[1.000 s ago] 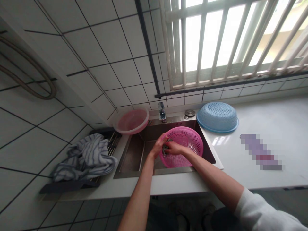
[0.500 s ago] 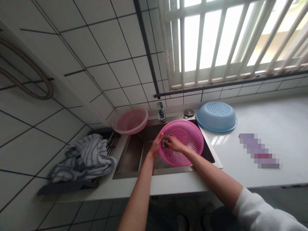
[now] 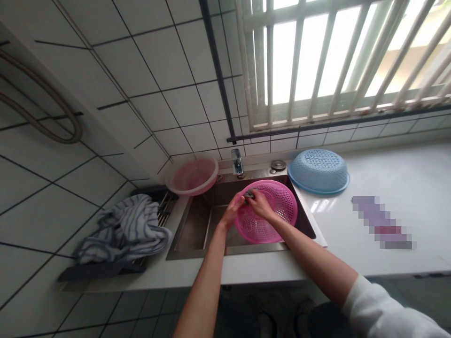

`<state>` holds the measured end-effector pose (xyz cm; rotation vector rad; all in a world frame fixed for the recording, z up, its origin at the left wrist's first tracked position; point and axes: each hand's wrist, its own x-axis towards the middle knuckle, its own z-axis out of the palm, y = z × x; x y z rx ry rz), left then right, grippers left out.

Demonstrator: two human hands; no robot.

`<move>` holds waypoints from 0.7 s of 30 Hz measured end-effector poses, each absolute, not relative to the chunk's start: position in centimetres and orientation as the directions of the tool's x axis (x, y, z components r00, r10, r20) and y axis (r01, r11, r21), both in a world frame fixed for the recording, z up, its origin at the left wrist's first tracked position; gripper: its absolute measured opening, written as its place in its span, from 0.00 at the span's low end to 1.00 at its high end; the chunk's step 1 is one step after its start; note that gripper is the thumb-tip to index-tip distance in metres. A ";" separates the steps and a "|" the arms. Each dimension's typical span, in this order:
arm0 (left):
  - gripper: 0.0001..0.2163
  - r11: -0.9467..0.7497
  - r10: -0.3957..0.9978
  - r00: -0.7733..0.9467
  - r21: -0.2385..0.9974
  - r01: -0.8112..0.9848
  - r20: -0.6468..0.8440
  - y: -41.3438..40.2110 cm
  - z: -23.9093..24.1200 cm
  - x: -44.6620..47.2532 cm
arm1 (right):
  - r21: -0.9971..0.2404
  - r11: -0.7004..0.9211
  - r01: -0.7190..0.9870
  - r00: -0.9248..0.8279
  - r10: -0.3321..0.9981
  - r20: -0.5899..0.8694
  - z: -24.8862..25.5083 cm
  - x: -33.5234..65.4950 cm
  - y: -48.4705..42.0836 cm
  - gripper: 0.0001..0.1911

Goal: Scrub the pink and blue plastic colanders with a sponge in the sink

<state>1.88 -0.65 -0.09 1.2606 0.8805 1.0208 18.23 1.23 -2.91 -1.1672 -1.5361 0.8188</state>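
Right hand farther back in pink colander

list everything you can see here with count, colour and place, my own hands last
colander: 1, pink, at the sink's right part
grey item: 1, grey, in the right hand, too small to identify
sink: 1, metallic, in the counter
faucet: 1, silvery, behind the sink
round metal piece: 1, silvery, right of the faucet
basin: 1, pink with pale rim, left of the faucet
basket: 1, blue, upside down, right of the sink
pixelated object: 1, purplish, on the right counter
towel: 1, striped white and dark, on the rack
rack: 1, dark, far left
counter: 1, white, around the sink
hose: 1, brownish, upper left
window bars: several, whitish, upper right
left hand: 1, bare, at the colander's left rim
right hand: 1, bare, over the colander
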 end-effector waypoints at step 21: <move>0.25 0.103 0.973 0.216 0.988 -0.118 -0.075 -0.6 -0.6 1.4 | -0.935 0.334 0.122 -0.328 0.902 0.280 -2.9 17.7 0.8 0.07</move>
